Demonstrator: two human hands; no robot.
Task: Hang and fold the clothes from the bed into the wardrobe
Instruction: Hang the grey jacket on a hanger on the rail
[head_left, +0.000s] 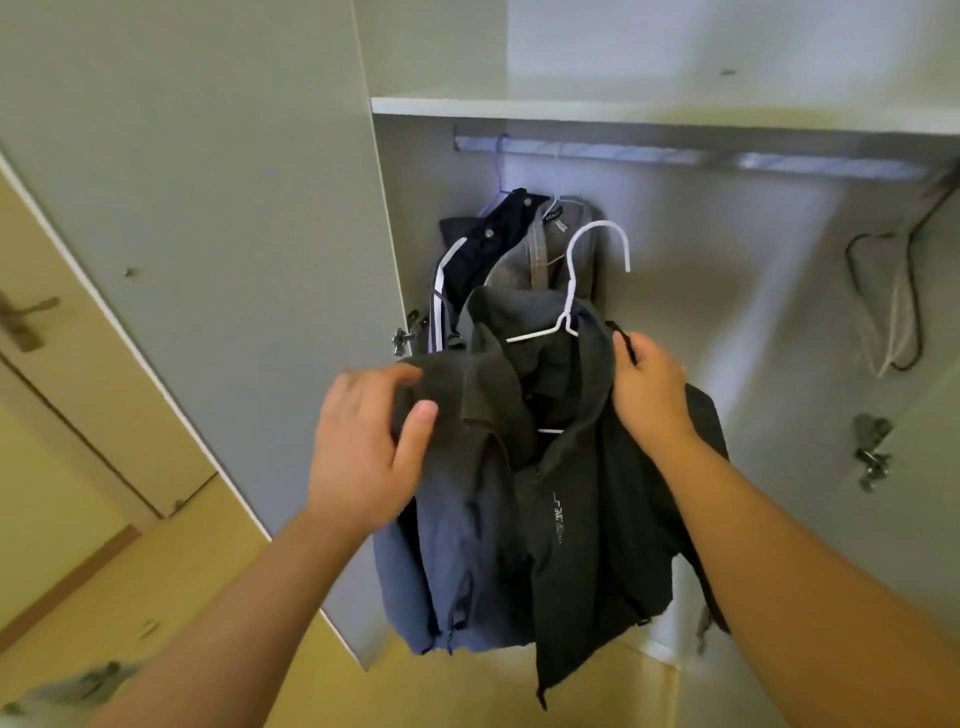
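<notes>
A dark jacket (571, 519) is held up in front of the open wardrobe (623, 109), below the hanging rail (675, 156). The jacket is draped on a white hanger (530, 335), whose hook stands free in the air under the rail and is not set on it. The jacket's left shoulder is gripped by the left hand (363, 447), with the fabric pinched between the thumb and curled fingers. The right shoulder, just beside the collar, is clutched by the right hand (649, 389), its fingers closed round the cloth near a dark cord. Behind the jacket, a navy garment with white stripes (483, 244) and a grey garment (519, 260) are hung from the rail at its left end, touching each other. Bare hangers (893, 312) are seen well apart at the right side. The wardrobe door (208, 208) is swung open at the left, above a yellowish floor (156, 571).
</notes>
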